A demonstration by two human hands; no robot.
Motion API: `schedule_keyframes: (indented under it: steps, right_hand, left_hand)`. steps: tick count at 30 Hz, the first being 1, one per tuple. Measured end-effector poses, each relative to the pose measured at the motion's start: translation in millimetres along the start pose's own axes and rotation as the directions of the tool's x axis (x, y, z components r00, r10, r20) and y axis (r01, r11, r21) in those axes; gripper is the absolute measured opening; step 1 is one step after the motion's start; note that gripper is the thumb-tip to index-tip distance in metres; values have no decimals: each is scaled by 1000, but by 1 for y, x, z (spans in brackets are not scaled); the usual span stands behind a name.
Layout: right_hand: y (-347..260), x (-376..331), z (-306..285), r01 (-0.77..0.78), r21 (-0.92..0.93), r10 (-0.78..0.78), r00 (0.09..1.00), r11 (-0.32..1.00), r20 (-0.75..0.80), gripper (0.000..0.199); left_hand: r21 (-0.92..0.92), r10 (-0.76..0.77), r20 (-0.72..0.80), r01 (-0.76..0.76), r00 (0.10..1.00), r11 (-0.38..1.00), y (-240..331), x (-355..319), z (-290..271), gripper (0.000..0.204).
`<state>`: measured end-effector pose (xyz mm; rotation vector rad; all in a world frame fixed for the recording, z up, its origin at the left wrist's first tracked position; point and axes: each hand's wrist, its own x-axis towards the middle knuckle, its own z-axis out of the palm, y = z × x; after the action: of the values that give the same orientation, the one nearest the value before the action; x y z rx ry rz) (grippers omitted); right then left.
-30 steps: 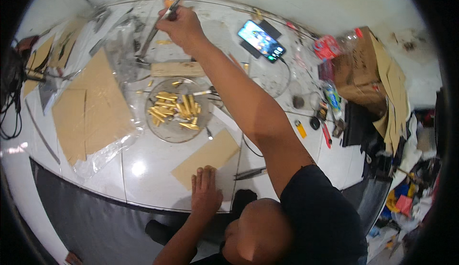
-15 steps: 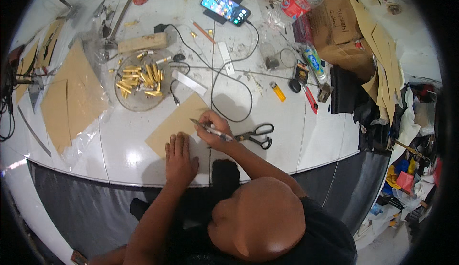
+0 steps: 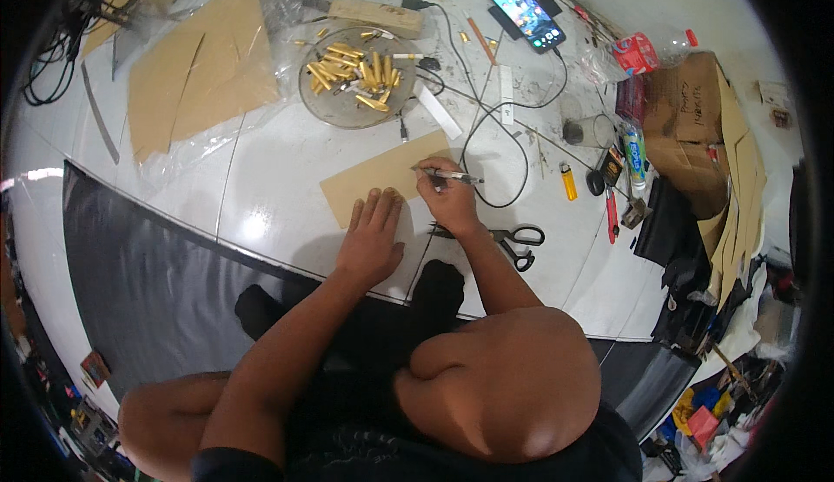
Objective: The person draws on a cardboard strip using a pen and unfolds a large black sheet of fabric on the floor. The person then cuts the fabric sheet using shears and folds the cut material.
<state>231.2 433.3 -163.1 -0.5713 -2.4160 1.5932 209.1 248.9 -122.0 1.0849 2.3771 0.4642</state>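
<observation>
I sit on a white tiled floor with a black mat across its near part. Far to the left lie big brown board sheets under clear plastic. Nearer, right in front of me, is the small cardboard piece I am working on: a flat tan rectangle, plain, lying slantwise on the tiles. I judge it light and fairly stiff, but thin enough to crease and quick to skate on glossy tile, so it is best pinned flat from above, or lifted by an edge.

My left hand lies palm down on its near edge, fingers straight and close together. My right hand pinches a slim pen between thumb and fingertips, its tip on the card's right end.

Beyond, a round glass dish holds short yellow sticks. Black-handled scissors lie just right of my wrist, a phone far off, a yellow lighter to the right.
</observation>
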Motion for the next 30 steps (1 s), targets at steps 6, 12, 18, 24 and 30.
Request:
schedule_keyframes:
  steps: [6, 12, 18, 24, 30]
  right_hand:
    - [1, 5, 4, 215, -153, -216, 976, 964, 12, 18]
    - [-1, 8, 3, 187, -218, -177, 982, 958, 63, 17]
    - [3, 7, -1, 244, -248, -234, 970, 937, 72, 16]
    - [-4, 5, 0, -35, -32, 36, 999, 999, 35, 17]
    - [3, 7, 0, 176, -187, -174, 984, 966, 27, 18]
  left_hand:
    - [10, 16, -7, -16, 1000, 1000, 0, -1, 2, 77]
    - [43, 8, 32, -9, 999, 999, 0, 2, 2, 77]
    - [45, 11, 31, -12, 999, 999, 1, 3, 2, 77]
    - [41, 7, 12, -8, 1000, 999, -2, 1, 5, 78]
    - [31, 3, 19, -4, 1000, 1000, 1, 2, 4, 77]
